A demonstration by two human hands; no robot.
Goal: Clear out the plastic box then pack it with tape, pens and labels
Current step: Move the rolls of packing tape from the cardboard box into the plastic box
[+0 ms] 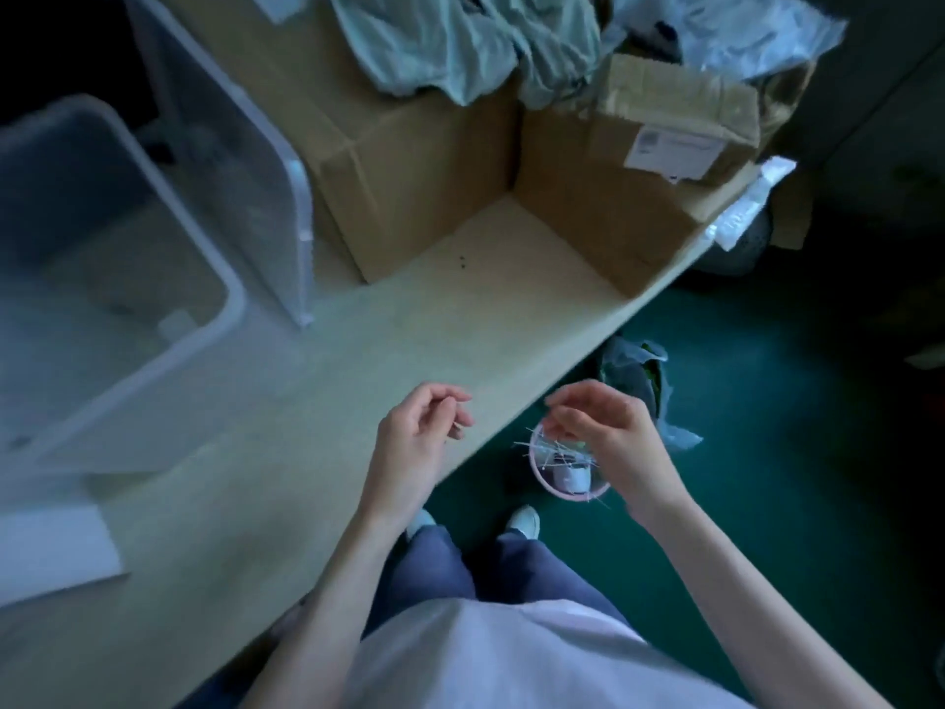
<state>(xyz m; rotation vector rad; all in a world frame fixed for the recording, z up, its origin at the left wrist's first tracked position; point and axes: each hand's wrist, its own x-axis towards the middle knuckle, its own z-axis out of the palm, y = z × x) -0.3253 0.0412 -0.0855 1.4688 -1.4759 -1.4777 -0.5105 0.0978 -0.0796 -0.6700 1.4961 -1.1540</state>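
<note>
Head view, dim light, some blur. Clear plastic box [110, 278] sits on the pale wooden table [368, 340] at 9 o'clock, open top facing up; contents too blurred to tell. Its clear lid [245, 161] leans upright just behind it at 10–11 o'clock, against a large cardboard box [409, 161] at 12 o'clock. Second cardboard box [629, 191] at 1 o'clock, touching the first, with a white shipping label [675, 148] on its folded flap. Pale green cloth [460, 38] is draped over the tops of both boxes; crumpled clear plastic wrap [741, 33] at 1–2 o'clock beyond them. White sheet [51, 550] lies on the table at 8 o'clock near the edge. Left hand [414, 442] is at centre over the table edge, fingers curled, thumb and fingertips pinching a small thin sliver, too small to identify. Right hand [603, 437] at 3 o'clock of the left, off the table over the green floor [767, 452], fingers curled down onto the rim of a small pink round container [567, 478] holding thin white sticks and a white spool-like item; exact grip on it unclear. Bin with a plastic liner [639, 376] on the floor just beyond the right hand. Hands apart, not touching.
</note>
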